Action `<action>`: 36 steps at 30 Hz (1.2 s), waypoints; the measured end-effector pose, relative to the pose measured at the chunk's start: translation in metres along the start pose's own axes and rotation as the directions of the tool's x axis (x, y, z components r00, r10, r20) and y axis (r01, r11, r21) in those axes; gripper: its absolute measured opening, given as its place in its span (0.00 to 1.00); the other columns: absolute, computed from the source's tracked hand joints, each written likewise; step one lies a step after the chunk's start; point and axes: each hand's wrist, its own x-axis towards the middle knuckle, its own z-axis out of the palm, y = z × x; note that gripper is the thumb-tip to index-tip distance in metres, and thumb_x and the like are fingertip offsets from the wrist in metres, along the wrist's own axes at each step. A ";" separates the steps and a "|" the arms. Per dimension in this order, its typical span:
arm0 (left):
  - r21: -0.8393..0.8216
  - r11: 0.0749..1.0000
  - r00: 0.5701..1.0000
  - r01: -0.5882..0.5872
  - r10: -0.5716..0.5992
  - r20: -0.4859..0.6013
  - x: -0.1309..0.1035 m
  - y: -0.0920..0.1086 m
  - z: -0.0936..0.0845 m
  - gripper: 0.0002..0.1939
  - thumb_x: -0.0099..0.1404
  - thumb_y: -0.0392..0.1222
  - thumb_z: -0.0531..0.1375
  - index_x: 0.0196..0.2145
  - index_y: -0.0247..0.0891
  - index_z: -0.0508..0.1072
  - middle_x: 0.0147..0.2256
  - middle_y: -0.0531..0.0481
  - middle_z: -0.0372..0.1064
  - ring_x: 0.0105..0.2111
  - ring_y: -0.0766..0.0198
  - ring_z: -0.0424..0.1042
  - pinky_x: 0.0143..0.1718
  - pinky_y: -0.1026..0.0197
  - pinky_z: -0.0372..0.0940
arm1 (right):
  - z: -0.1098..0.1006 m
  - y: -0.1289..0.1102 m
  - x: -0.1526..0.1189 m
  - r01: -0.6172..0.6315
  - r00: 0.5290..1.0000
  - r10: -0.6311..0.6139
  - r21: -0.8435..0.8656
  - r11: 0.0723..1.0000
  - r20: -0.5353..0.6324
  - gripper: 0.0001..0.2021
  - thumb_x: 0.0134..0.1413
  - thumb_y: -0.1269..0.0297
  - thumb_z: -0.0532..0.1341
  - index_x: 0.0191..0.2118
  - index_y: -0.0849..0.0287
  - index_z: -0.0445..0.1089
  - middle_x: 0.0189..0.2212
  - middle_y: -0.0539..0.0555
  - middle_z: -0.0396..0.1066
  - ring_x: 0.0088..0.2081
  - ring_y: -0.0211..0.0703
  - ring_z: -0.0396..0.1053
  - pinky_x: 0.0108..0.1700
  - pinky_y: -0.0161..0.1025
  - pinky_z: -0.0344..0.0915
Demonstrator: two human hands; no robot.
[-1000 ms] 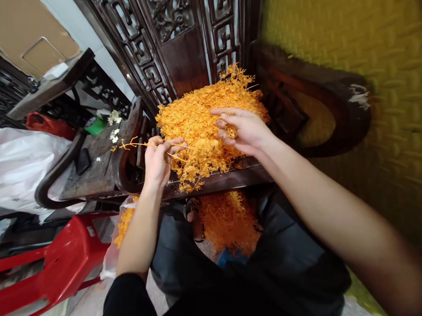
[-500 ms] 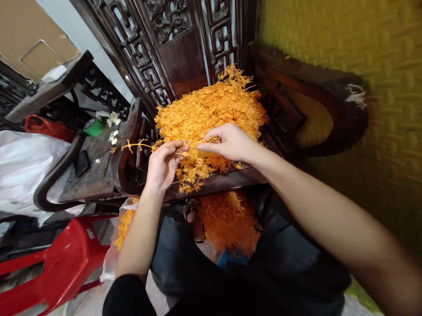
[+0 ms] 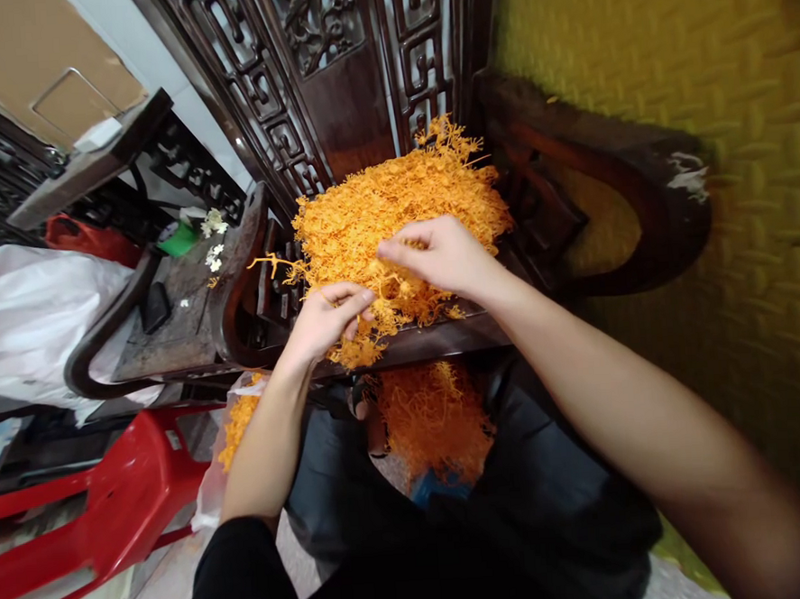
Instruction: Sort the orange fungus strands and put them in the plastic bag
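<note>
A big heap of orange branching plastic sprigs [image 3: 386,192] lies on the seat of a dark carved wooden chair [image 3: 354,112]. At the front left of the heap is my left hand [image 3: 326,320], its thumb and fingers pinched on a thin orange sprig. The branched end of an orange stem [image 3: 274,263] sticks out leftward behind that hand; whether it belongs to the held sprig I cannot tell. Above the heap's front, my right hand [image 3: 441,254] has thumb and fingertips closed together. What is between them is too small to make out.
Below, between my legs, hangs a mass of orange stems [image 3: 438,419] over something blue. Left of my forearm stands a clear bag [image 3: 214,478] with orange pieces, beside a red plastic chair [image 3: 137,487]. The curved armrest [image 3: 658,211] borders the right side.
My left hand has come down and slightly right, and the branched stem end now lies further right. My right hand has lifted a little, widening the gap between the hands.
</note>
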 end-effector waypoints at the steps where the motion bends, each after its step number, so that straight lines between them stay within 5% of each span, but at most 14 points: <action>1: -0.050 0.998 0.998 -0.031 0.028 -0.052 0.001 0.000 0.001 0.16 0.59 0.52 0.73 0.31 0.36 0.80 0.25 0.50 0.77 0.14 0.75 0.61 0.15 0.68 0.52 | 0.000 0.000 0.001 -0.013 0.993 0.020 0.063 0.998 -0.120 0.27 0.59 0.35 0.64 0.30 0.58 0.77 0.21 0.51 0.64 0.26 0.37 0.58 0.29 0.38 0.52; 4: -0.168 0.976 0.973 -0.141 0.105 -0.207 0.006 0.000 0.002 0.17 0.59 0.52 0.73 0.30 0.36 0.78 0.23 0.51 0.75 0.14 0.75 0.61 0.15 0.69 0.53 | -0.003 -0.001 0.004 -0.015 0.942 0.085 0.213 0.977 -0.325 0.28 0.64 0.35 0.58 0.35 0.58 0.77 0.25 0.52 0.66 0.23 0.35 0.56 0.26 0.38 0.50; 8: -0.210 0.945 0.933 -0.252 0.180 -0.311 0.009 0.000 0.006 0.18 0.61 0.53 0.72 0.28 0.37 0.73 0.22 0.55 0.71 0.14 0.75 0.62 0.16 0.69 0.53 | 0.008 0.000 -0.003 -0.054 0.983 0.100 0.275 0.960 -0.156 0.21 0.63 0.41 0.63 0.42 0.56 0.76 0.25 0.49 0.65 0.23 0.35 0.56 0.26 0.37 0.52; 11: -0.141 0.938 0.898 -0.317 0.248 -0.364 0.008 -0.002 0.011 0.19 0.64 0.54 0.70 0.28 0.38 0.70 0.23 0.57 0.70 0.16 0.74 0.62 0.18 0.69 0.54 | 0.028 -0.002 -0.014 -0.101 0.993 0.108 0.153 0.983 -0.039 0.25 0.64 0.39 0.60 0.31 0.57 0.74 0.21 0.48 0.58 0.24 0.36 0.54 0.28 0.38 0.52; 16: 0.138 0.930 0.851 -0.341 0.368 -0.375 -0.001 -0.002 0.017 0.19 0.69 0.56 0.65 0.29 0.40 0.71 0.18 0.58 0.64 0.16 0.71 0.61 0.20 0.66 0.54 | 0.051 -0.005 -0.023 -0.068 0.996 0.063 0.087 0.994 0.060 0.27 0.65 0.38 0.60 0.31 0.59 0.77 0.28 0.52 0.73 0.31 0.40 0.65 0.37 0.40 0.58; 21: 0.051 0.882 0.768 -0.468 0.434 -0.471 -0.006 -0.004 0.019 0.18 0.67 0.54 0.68 0.27 0.40 0.70 0.17 0.59 0.62 0.14 0.73 0.56 0.17 0.65 0.48 | 0.038 -0.003 -0.015 0.011 0.989 -0.023 -0.081 0.997 -0.146 0.21 0.66 0.46 0.62 0.28 0.58 0.70 0.24 0.50 0.67 0.28 0.39 0.60 0.35 0.41 0.55; 28: -0.053 0.861 0.746 -0.505 0.406 -0.527 -0.008 0.004 0.014 0.20 0.62 0.53 0.71 0.25 0.39 0.70 0.15 0.60 0.59 0.13 0.75 0.53 0.15 0.67 0.46 | 0.018 0.006 0.004 0.075 0.943 -0.160 -0.283 0.956 -0.293 0.15 0.66 0.59 0.61 0.27 0.55 0.63 0.24 0.51 0.65 0.28 0.41 0.60 0.35 0.42 0.55; 32: -0.116 0.791 0.660 -0.600 0.408 -0.631 -0.010 0.011 -0.004 0.20 0.62 0.51 0.71 0.26 0.39 0.67 0.17 0.61 0.58 0.13 0.76 0.53 0.15 0.68 0.46 | -0.011 0.026 0.021 -0.137 0.866 0.140 0.041 0.990 -0.480 0.15 0.65 0.60 0.61 0.28 0.55 0.60 0.25 0.50 0.65 0.23 0.36 0.58 0.26 0.36 0.49; 34: -0.158 0.811 0.716 -0.563 0.383 -0.584 -0.009 0.007 -0.009 0.20 0.62 0.51 0.72 0.26 0.38 0.67 0.18 0.60 0.60 0.13 0.76 0.54 0.15 0.68 0.46 | -0.017 0.030 0.024 -0.255 0.858 0.361 0.307 0.917 -0.366 0.13 0.65 0.63 0.60 0.30 0.54 0.57 0.27 0.51 0.70 0.19 0.33 0.58 0.21 0.34 0.43; 36: -0.174 0.840 0.776 -0.513 0.368 -0.512 -0.007 0.000 -0.008 0.20 0.62 0.52 0.72 0.26 0.38 0.68 0.18 0.59 0.61 0.13 0.76 0.55 0.15 0.68 0.48 | -0.011 0.029 0.022 -0.326 0.862 0.456 0.444 0.835 -0.224 0.13 0.59 0.69 0.63 0.30 0.54 0.56 0.27 0.51 0.73 0.17 0.31 0.58 0.19 0.33 0.40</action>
